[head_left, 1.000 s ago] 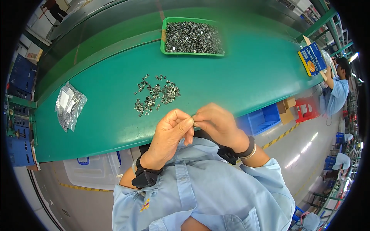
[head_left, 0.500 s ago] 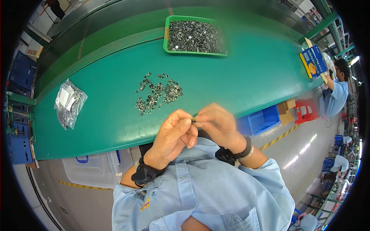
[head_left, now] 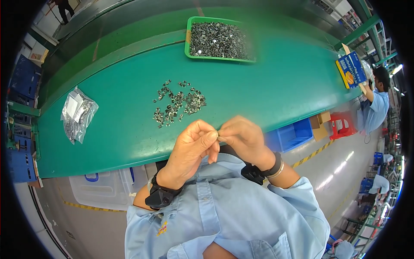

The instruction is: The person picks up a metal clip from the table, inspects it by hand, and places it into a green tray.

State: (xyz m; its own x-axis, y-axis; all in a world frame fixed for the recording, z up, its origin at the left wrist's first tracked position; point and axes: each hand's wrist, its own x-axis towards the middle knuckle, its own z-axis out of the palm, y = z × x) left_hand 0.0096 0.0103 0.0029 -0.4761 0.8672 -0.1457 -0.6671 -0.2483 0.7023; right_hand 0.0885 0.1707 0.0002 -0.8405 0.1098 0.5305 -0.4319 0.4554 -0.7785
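Observation:
My left hand (head_left: 193,144) and my right hand (head_left: 244,137) meet fingertip to fingertip over the near edge of the green table (head_left: 267,90). Between the fingertips sits a small metal part (head_left: 220,137), pinched from both sides and mostly hidden by my fingers. Both wrists wear black bands. Just beyond my hands a loose pile of small metal clips (head_left: 177,104) lies spread on the table.
A green tray (head_left: 188,39) filled with metal parts stands at the far side. A clear plastic bag of parts (head_left: 77,113) lies at the left. Blue bins (head_left: 291,134) sit under the table. Another person in blue (head_left: 376,108) works at the right, beside a blue box (head_left: 350,69).
My hands stay together at the same spot; the fingers have shifted slightly on the small part. The view has tilted a little, so the table sits lower in the picture.

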